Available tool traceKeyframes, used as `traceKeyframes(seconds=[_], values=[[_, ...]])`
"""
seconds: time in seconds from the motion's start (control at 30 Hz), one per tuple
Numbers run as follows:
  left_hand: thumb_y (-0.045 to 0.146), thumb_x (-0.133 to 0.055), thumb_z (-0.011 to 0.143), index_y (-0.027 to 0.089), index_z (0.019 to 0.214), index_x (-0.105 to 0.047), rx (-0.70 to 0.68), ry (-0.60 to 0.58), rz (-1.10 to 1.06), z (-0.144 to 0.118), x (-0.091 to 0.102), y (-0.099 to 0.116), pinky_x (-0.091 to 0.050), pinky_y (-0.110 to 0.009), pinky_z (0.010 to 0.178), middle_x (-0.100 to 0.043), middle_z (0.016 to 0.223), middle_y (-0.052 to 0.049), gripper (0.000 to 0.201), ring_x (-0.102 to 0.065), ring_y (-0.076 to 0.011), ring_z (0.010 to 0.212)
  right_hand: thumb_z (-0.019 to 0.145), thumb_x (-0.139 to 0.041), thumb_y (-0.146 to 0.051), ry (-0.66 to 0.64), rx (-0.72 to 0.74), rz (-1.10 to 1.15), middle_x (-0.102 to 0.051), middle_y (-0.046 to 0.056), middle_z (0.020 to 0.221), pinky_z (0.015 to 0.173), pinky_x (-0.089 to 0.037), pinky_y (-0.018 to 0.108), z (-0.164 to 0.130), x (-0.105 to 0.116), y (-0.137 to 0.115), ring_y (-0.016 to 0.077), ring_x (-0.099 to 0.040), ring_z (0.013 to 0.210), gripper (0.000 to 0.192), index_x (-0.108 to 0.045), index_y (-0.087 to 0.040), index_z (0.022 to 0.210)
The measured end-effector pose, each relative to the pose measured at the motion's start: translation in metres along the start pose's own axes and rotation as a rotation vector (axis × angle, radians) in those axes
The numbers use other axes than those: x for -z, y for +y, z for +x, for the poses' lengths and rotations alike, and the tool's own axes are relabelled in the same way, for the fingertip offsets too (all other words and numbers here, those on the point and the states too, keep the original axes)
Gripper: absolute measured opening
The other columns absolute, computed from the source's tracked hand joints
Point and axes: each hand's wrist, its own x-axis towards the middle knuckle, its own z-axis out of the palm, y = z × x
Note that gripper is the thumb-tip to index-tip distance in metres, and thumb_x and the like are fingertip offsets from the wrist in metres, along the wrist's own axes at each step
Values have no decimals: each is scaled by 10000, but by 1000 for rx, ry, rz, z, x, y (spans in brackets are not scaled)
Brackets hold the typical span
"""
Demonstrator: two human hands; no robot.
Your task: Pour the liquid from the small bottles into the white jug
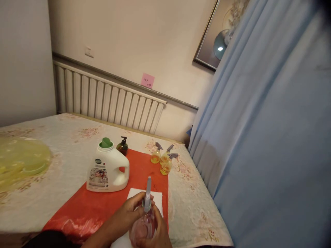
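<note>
Nearest the camera, a clear spray bottle (pixel 143 229) stood low in the picture, over a white cloth (pixel 155 196) on the red mat (pixel 144 168). Its body looked empty, and its grey trigger head (pixel 148 194) was already seated on the neck. The right hand (pixel 157 234) was clasped around the body from below, while the left hand (pixel 130 210) gripped the collar under the trigger head. Whether that head was fully screwed tight could not be told. Behind it on the mat stood a white detergent jug (pixel 108 170) with its green cap (pixel 106 142) on, and a small dark pump bottle (pixel 122 146). Three small spray bottles (pixel 162 160) holding yellow liquid stood together near the mat's far edge, apparently finished. Floral fabric covered the worktop (pixel 64 144), with a yellowish plastic bag (pixel 22 158) well to the left.
</note>
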Motion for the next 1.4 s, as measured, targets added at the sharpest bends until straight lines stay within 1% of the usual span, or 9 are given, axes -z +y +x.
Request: traceKeyframes(seconds=[0.1,0.23,0.3,0.4,0.5,0.77,0.93,1.07,1.4], values=[[326,-764,728,186,865,-598,-59,71,52,6,-2,-11,-458,-316,801,-622,827,7,257,-590,-207,858,444,-625,-60,-15,13,-14,-586,116,1367,1081,-414,436,-1,1,1,330,-545,1264,918,-515,-176,1348],[252,-832,583,189,815,-559,-99,183,98,11,-6,-19,-443,-289,733,-577,773,28,364,-548,-191,801,462,-610,-53,4,29,-57,-609,118,1337,1057,-441,445,-4,2,6,341,-560,1244,870,-548,-190,1319],[270,-825,585,195,872,-575,-87,151,72,8,-6,-16,-451,-301,748,-595,809,19,388,-551,-204,825,452,-601,-45,23,13,-79,-594,124,1353,1063,-436,443,-5,4,10,345,-551,1254,894,-538,-181,1333],[334,-750,719,210,1001,-603,-63,28,51,1,-4,-9,-451,-345,860,-634,925,-9,341,-571,-238,944,458,-608,-52,32,10,-73,-582,124,1369,1067,-435,434,-5,6,14,338,-545,1262,914,-513,-176,1358],[398,-662,817,204,1006,-623,-50,-49,36,-2,0,-6,-438,-371,910,-646,971,-25,274,-578,-251,984,433,-616,-38,-3,21,-47,-566,106,1391,1081,-418,418,-3,6,13,331,-523,1285,963,-490,-189,1375],[286,-802,632,173,876,-609,-68,118,37,7,-2,-16,-442,-307,784,-612,819,14,331,-583,-212,854,437,-612,-20,-80,11,-58,-595,126,1353,1059,-439,385,-1,5,4,323,-562,1245,936,-489,-151,1356],[298,-729,745,209,1055,-614,-43,14,58,2,0,-11,-439,-353,921,-669,976,-12,342,-595,-249,1017,439,-663,-31,-41,3,-100,-597,116,1352,1054,-450,361,-4,8,4,332,-535,1274,951,-503,-167,1366],[330,-678,803,197,1064,-632,-46,-35,71,-1,3,-14,-440,-378,945,-679,1020,-35,296,-596,-260,1033,450,-687,-48,-26,28,-106,-606,118,1342,1047,-457,359,-4,7,2,338,-529,1279,947,-501,-161,1372],[167,-691,670,166,922,-662,-92,114,72,7,-6,-18,-453,-325,845,-670,888,-17,254,-600,-245,940,486,-699,-59,13,-7,-123,-607,155,1332,1042,-455,411,-7,7,8,355,-551,1250,872,-532,-136,1339]])
